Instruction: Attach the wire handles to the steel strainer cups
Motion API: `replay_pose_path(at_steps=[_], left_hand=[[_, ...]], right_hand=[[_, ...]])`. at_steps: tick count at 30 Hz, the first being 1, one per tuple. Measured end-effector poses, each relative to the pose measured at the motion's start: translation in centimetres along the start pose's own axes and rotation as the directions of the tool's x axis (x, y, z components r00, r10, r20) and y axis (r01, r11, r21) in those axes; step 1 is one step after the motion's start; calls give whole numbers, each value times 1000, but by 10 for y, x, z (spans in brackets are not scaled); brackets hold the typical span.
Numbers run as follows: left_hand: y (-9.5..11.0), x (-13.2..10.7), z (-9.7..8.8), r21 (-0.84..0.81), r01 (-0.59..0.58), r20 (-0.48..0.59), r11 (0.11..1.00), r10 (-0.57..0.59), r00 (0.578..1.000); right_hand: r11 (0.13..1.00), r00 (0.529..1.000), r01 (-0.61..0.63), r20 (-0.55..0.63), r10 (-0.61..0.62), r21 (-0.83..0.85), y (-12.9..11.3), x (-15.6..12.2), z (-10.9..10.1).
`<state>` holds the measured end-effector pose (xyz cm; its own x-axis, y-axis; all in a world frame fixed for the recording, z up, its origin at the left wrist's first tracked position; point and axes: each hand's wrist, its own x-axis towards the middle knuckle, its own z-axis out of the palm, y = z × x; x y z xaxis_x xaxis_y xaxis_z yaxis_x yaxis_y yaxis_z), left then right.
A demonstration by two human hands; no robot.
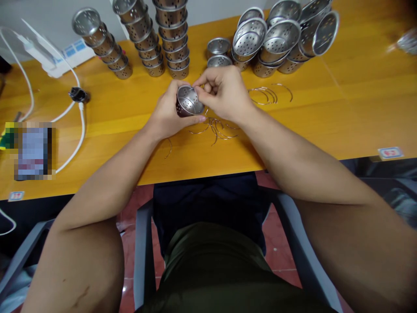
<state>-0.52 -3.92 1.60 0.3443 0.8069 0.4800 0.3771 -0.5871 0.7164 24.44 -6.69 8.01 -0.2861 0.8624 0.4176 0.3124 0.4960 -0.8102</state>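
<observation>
My left hand [167, 108] is wrapped round a perforated metal cup [189, 102], its open mouth tilted up toward me. At the cup's right rim, my right hand [223, 89] has thumb and forefinger pinched together. Whatever those fingertips hold, if anything, is too small to make out. Thin curved wires [216, 128] lie on the table just below both hands. More curved wires [265, 95] rest to the right of my right hand, and a single one lies below my left wrist.
Tall stacks of perforated cups [174, 45] stand along the back. Further cups [280, 39] lean in nested groups at the back right. On the left are a power strip [61, 56], white cables and a phone [34, 152]. The yellow table's [325, 126] front edge is near my waist.
</observation>
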Motion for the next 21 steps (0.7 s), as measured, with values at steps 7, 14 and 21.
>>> replay_pose_path(at_steps=[7, 14, 21], left_hand=[[5, -1, 0, -14, 1, 19, 1000, -1, 1000], [27, -3, -1, -7, 38, 29, 999, -38, 999], [29, -4, 3, -5, 19, 19, 1000, -19, 1000]], right_hand=[[999, 999, 30, -25, -30, 16, 5, 2, 3], [998, 997, 47, -56, -45, 32, 9, 3, 6], [997, 998, 32, -51, -29, 65, 1, 2, 9]])
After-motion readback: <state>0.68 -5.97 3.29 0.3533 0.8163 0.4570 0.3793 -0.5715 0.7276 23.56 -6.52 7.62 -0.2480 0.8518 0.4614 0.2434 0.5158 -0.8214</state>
